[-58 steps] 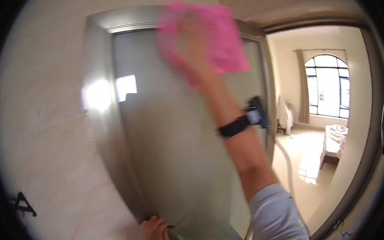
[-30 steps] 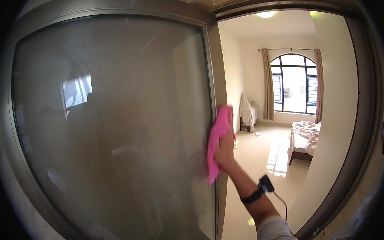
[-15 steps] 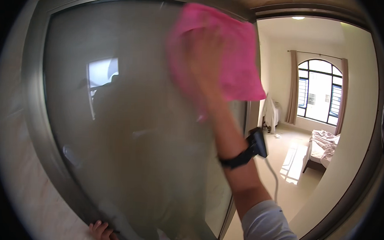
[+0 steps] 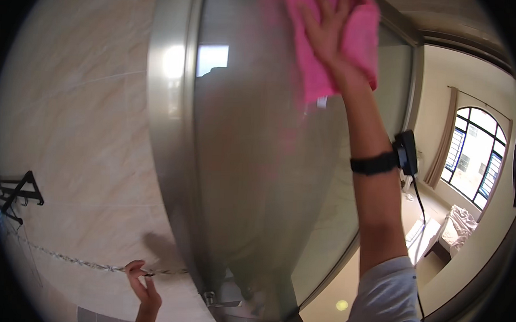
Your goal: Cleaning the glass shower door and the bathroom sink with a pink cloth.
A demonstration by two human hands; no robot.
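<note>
My right hand (image 4: 327, 29) is raised high and presses a pink cloth (image 4: 358, 41) against the frosted glass panel (image 4: 259, 144) of a door. Its fingers spread over the cloth, and the fingertips reach the top edge of the picture. A black strap with a small box (image 4: 405, 153) circles that wrist. Low on the left, my left hand (image 4: 140, 282) is beside the tiled wall, finger and thumb curled round a twisted cord (image 4: 86, 263) that runs along it.
A metal frame (image 4: 171, 99) borders the glass. Beige marbled tiles (image 4: 88, 96) cover the wall, where a black folding rack (image 4: 17, 193) is mounted. Past the doorway on the right are an arched window (image 4: 474, 150), curtains and a bed (image 4: 456, 233).
My view has swung left and more tiled wall shows. The right hand has slid the pink cloth upward on the glass. My left hand has left the door's lower edge for the cord.
</note>
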